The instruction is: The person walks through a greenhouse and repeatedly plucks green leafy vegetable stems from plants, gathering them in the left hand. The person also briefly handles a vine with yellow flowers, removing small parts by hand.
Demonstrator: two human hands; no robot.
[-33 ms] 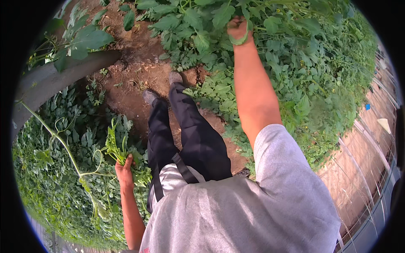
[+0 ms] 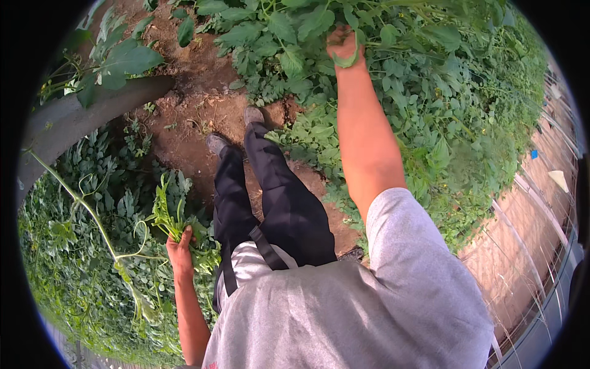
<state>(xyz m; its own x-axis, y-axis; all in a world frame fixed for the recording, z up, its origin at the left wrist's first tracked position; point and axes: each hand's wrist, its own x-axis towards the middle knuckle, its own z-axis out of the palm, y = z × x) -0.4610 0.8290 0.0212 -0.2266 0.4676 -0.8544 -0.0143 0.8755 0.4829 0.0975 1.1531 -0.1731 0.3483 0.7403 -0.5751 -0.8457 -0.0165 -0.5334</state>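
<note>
My left hand (image 2: 180, 249) is closed round a bunch of cut green shoots (image 2: 163, 210), their leafy ends sticking up past the thumb and more leaves hanging below the fist. Far ahead, my right arm stretches into the leafy plants (image 2: 289, 27) at the top of the view. There my right hand (image 2: 343, 43) has its fingers curled in among the stems, and what they grip is hidden by leaves. A curved green leaf (image 2: 347, 60) lies across the wrist.
A bare soil path (image 2: 196, 86) runs ahead between the plant rows. Low foliage (image 2: 61, 270) fills the left side, with a long vine (image 2: 92, 212) crossing it. A grey curved post (image 2: 92, 114) stands at upper left. White strips (image 2: 519, 237) lie on the ground at right.
My right hand has drawn slightly down and to the left among the leaves. My left hand keeps its hold on the shoots.
</note>
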